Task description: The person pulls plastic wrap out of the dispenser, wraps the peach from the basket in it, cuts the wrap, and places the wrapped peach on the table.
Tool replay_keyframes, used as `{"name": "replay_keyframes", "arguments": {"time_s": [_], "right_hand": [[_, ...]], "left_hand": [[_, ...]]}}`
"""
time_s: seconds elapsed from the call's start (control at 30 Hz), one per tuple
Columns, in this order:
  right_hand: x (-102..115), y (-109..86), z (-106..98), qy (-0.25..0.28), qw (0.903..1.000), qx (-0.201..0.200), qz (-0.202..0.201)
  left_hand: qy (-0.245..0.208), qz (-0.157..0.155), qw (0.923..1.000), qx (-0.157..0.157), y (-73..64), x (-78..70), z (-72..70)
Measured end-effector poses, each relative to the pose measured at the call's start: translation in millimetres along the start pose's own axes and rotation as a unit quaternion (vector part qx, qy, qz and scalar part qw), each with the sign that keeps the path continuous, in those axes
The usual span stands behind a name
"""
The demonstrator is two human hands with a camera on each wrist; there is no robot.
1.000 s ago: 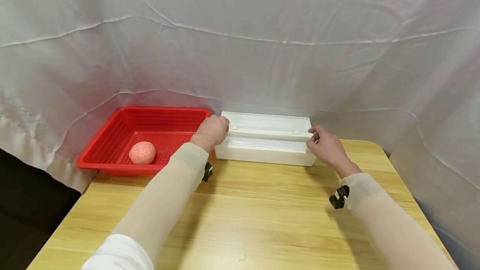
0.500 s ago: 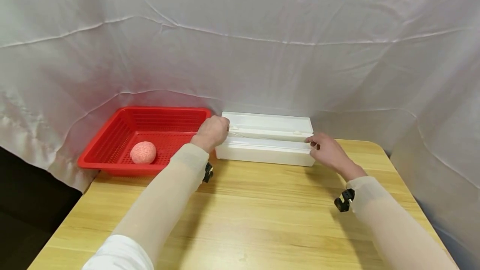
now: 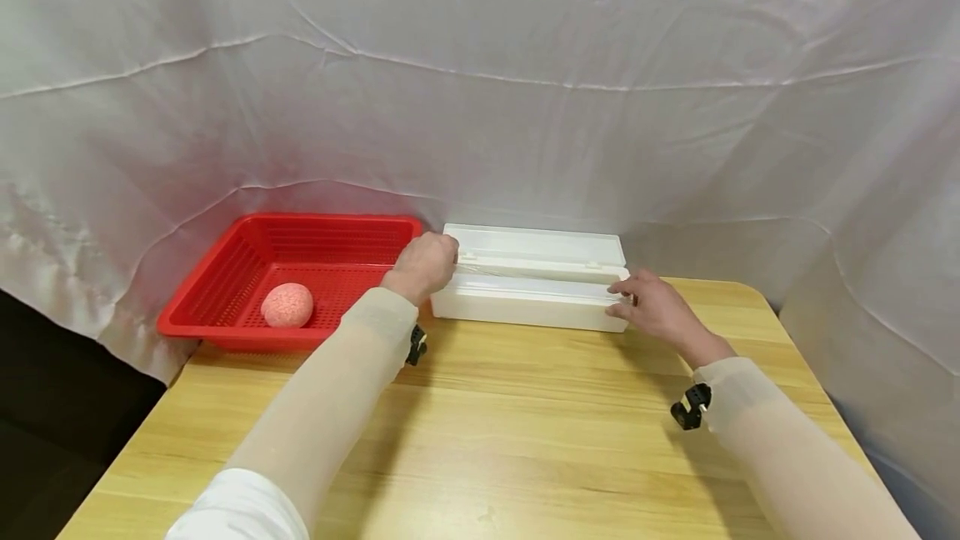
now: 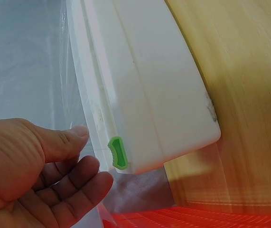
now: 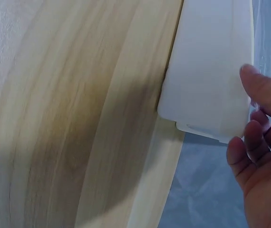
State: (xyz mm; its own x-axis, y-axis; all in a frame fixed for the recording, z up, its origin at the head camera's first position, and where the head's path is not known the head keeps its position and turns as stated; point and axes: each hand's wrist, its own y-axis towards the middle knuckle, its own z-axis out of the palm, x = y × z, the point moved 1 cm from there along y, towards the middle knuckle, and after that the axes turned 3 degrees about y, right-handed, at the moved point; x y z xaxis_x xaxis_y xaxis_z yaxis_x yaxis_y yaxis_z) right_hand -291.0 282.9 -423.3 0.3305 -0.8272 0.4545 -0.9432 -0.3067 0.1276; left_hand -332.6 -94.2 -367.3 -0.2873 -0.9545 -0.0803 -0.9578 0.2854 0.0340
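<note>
A long white plastic wrap dispenser [image 3: 528,307] stands at the back of the table with its lid [image 3: 536,245] raised. My left hand [image 3: 423,263] is at its left end, thumb and index pinching clear plastic wrap [image 4: 68,80], which runs back along the opening. A green slide cutter [image 4: 118,153] sits on the dispenser's edge beside my left fingers. My right hand [image 3: 654,307] is at the right end, its thumb [image 5: 256,83] by the front rim and parted from the loosely bent fingers. Whether the right fingers touch the wrap, I cannot tell.
Left of the dispenser stands a red plastic basket [image 3: 225,330] holding a speckled pink ball [image 3: 287,305]. Pale fabric [image 3: 525,107] hangs close behind both. The wooden table [image 3: 487,440] has a rounded back right corner.
My right hand has slid slightly down and outward at the dispenser's right end, and its pinched thumb and finger have spread apart. The left hand has stayed nearly still.
</note>
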Motion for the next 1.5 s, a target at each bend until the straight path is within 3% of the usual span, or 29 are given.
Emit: {"name": "replay_keyframes", "arguments": {"time_s": [0.23,0.43,0.57,0.7,0.87,1.23,1.5], "right_hand": [[1,-4.1,2,-0.023,0.9958,-0.062,-0.063],[4,6.1,-2,-0.088,0.9805,-0.146,-0.098],[8,19.6,-5,-0.128,0.9746,-0.167,-0.075],[12,30.8,-7,-0.134,0.9718,-0.188,-0.046],[19,41.7,-16,-0.138,0.9617,-0.231,-0.055],[33,53.6,-54,-0.141,0.9527,-0.267,-0.03],[48,50.0,-75,-0.128,0.9446,-0.299,-0.041]], "left_hand": [[0.002,0.002,1.0,-0.005,0.0,1.2,-0.4],[-0.009,-0.016,0.9998,-0.003,1.8,4.6,-0.1],[-0.012,-0.026,0.9993,-0.024,3.9,6.4,0.9],[-0.02,-0.031,0.9977,-0.056,5.9,6.4,1.5],[-0.042,-0.039,0.9939,-0.094,7.2,6.1,-2.4],[-0.038,-0.023,0.9822,-0.182,13.0,1.4,-30.7],[-0.084,-0.021,0.9683,-0.234,8.9,1.0,-50.3]]}}
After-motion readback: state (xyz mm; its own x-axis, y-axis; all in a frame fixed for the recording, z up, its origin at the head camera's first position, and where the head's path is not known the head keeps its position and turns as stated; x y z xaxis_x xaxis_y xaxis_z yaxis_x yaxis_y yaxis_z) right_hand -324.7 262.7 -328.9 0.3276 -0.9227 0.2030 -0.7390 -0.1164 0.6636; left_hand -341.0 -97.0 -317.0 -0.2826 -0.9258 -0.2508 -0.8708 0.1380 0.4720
